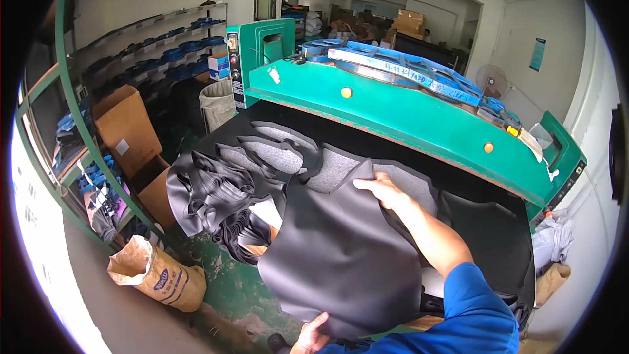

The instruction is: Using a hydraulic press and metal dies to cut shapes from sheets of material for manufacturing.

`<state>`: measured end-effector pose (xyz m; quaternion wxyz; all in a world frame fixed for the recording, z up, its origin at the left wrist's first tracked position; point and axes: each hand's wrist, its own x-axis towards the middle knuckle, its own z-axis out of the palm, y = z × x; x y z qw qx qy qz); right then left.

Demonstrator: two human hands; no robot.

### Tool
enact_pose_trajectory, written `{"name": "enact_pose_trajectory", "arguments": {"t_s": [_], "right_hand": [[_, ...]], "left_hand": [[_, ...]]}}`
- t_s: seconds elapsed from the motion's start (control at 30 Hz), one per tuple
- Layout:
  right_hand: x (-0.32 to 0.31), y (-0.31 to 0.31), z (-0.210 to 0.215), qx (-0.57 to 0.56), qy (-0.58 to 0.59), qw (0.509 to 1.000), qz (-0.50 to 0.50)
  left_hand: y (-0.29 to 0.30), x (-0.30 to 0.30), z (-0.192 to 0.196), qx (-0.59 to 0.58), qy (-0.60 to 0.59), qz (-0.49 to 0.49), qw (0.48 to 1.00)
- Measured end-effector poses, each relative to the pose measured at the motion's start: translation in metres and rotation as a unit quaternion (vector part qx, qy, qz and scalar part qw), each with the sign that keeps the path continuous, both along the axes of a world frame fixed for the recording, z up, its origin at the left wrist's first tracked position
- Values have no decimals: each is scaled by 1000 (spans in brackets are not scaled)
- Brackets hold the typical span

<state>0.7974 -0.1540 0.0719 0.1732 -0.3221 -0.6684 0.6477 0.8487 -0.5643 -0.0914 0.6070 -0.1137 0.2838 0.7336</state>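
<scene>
A cut piece of smooth black leather-like sheet (344, 249) hangs in front of me between both hands. My right hand (386, 191) pinches its upper edge, thumb and fingers closed. My left hand (312, 335) grips its lower edge near the bottom of the picture, thumb on top and the other fingers hidden beneath. Behind it, cut pieces with grey fuzzy backing (272, 154) lie on the black bed of the green press (386, 108). To the left, a heap of folded black cut pieces (213, 193) droops over the bed's near edge.
Blue-edged cutting dies (406, 69) rest on top of the press beam. An open brown paper sack (160, 275) stands on the green floor at lower left, with cardboard boxes (128, 124) beyond it. Shelves (157, 42) of blue dies line the back wall. A green metal frame (85, 124) rises at left.
</scene>
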Motion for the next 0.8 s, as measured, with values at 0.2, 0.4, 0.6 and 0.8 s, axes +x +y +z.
{"name": "enact_pose_trajectory", "arguments": {"t_s": [0.2, 0.4, 0.6, 0.8], "right_hand": [[12, -142, 137, 132, 87, 986, -48], [-16, -230, 221, 258, 155, 945, -132], [-127, -299, 292, 274, 185, 936, -122], [-278, -330, 349, 211, 299, 929, -63]], "left_hand": [[-29, -32, 16, -18, -16, -96, 995], [-68, -132, 72, -5, 41, -139, 989], [-110, -271, 63, 142, 29, -72, 987], [-107, -393, 81, 346, -108, 84, 928]]}}
